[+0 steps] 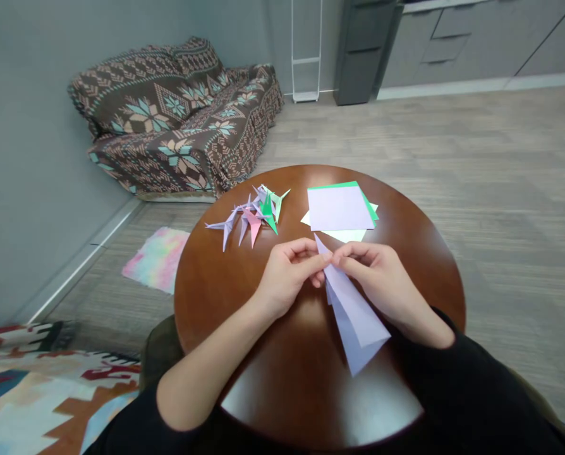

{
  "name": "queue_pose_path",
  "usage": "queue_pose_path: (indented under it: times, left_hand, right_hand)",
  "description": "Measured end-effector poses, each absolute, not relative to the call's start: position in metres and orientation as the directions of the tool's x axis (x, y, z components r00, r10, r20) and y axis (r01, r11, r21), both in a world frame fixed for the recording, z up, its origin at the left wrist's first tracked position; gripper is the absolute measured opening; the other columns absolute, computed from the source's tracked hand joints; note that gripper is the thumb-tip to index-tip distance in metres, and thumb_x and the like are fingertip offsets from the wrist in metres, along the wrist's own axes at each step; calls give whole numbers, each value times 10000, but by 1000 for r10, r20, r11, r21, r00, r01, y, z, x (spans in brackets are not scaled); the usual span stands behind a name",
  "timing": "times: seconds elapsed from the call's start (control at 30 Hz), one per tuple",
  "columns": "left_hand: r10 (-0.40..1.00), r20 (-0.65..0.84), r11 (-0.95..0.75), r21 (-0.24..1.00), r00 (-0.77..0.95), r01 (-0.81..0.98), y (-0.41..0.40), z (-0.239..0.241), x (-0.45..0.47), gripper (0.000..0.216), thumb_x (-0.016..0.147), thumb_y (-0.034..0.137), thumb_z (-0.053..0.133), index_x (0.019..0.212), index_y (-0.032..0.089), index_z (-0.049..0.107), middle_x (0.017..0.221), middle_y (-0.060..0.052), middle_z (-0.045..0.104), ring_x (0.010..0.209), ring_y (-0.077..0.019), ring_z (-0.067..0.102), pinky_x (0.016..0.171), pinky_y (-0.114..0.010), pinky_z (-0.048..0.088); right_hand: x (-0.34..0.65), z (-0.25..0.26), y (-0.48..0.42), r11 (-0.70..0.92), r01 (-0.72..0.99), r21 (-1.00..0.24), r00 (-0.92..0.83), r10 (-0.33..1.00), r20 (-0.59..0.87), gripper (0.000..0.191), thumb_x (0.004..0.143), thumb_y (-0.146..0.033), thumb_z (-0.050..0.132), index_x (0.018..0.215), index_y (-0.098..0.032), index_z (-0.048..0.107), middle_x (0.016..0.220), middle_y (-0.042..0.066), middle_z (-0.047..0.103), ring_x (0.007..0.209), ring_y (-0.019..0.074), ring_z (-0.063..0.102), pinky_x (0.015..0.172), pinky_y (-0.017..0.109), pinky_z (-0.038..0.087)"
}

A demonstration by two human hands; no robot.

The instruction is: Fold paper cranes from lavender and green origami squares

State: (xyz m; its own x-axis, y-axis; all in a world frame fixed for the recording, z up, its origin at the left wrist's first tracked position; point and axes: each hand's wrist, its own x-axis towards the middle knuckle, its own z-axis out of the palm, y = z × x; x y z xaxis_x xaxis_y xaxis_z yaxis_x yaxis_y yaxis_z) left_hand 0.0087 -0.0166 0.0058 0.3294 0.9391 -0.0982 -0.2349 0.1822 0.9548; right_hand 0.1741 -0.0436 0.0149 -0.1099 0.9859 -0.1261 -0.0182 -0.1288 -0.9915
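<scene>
While a folded lavender paper (353, 309) lay over the near middle of the round wooden counter (206, 284), its narrow tip was pinched from both sides. The left hand (287, 275) was closed on that tip, fingers curled and thumb pressing, and the right hand (382, 278) gripped the same tip just beside it, so the fingertips of both nearly met. The paper's wider end pointed toward the person. Just beyond the hands lay a stack of paper sheets (339, 210), lavender on top with green and pale edges showing beneath. Left of the stack sat a cluster of folded paper cranes (251, 218). A patterned sofa (178, 120) stood well apart by the wall.
</scene>
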Motion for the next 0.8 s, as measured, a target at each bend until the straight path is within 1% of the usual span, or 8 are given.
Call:
queue_pose_path:
  times: [0.1, 0.17, 0.23, 0.33, 0.43, 0.67, 0.8]
  left_hand:
    - [965, -72, 137, 958, 250, -253, -14, 5, 7, 215, 736, 278, 842, 689, 139, 685, 545, 33, 599, 464, -52, 500, 497, -187, 407]
    - [975, -67, 125, 954, 213, -272, -13, 5, 6, 199, 742, 272, 834, 693, 141, 692, 544, 36, 592, 463, -47, 487, 493, -184, 393]
    - [969, -88, 153, 948, 230, -279, -12, 6, 5, 156, 739, 264, 829, 765, 143, 734, 558, 35, 597, 471, -49, 485, 489, -184, 381]
    - [949, -142, 220, 938, 281, -269, -12, 8, 4, 191, 720, 258, 830, 858, 139, 776, 599, 22, 621, 485, -51, 488, 488, -190, 377]
    - [946, -154, 232, 937, 286, -260, -11, 7, 3, 206, 701, 275, 847, 830, 129, 782, 649, 2, 652, 488, -46, 485, 493, -198, 380]
    - [955, -106, 169, 962, 277, -215, -8, 3, 0, 230, 715, 316, 856, 844, 137, 790, 697, -10, 682, 546, -63, 523, 537, -207, 420]
    - [953, -106, 167, 966, 283, -200, -9, 4, 1, 227, 690, 284, 874, 828, 130, 781, 659, -7, 678, 543, -69, 533, 545, -208, 437]
  right_hand:
    - [177, 14, -43, -156, 6, -988, -163, 974, -155, 231, 801, -373, 736, 761, -147, 710, 675, 19, 683, 560, 122, 542, 528, 247, 367]
    - [178, 14, -42, -163, 26, -986, -184, 969, -165, 237, 792, -372, 756, 750, -141, 721, 660, 14, 671, 553, 114, 524, 521, 244, 353]
    - [179, 14, -42, -163, 19, -986, -185, 969, -164, 234, 792, -367, 763, 737, -142, 726, 648, 8, 660, 549, 108, 510, 519, 242, 343]
    - [180, 14, -42, -170, 12, -985, -193, 967, -169, 237, 795, -368, 768, 725, -145, 730, 632, 1, 649, 537, 105, 497, 513, 243, 337]
    - [180, 13, -42, -186, 4, -983, -205, 962, -183, 242, 792, -379, 770, 737, -146, 734, 640, 2, 651, 539, 110, 508, 512, 245, 344]
    - [181, 13, -42, -195, -18, -981, -200, 962, -187, 201, 746, -339, 773, 735, -143, 731, 649, 2, 654, 553, 115, 513, 522, 247, 355]
    - [179, 15, -41, -161, 11, -987, -173, 972, -161, 152, 728, -290, 746, 700, -145, 715, 640, 2, 659, 557, 115, 516, 536, 249, 358]
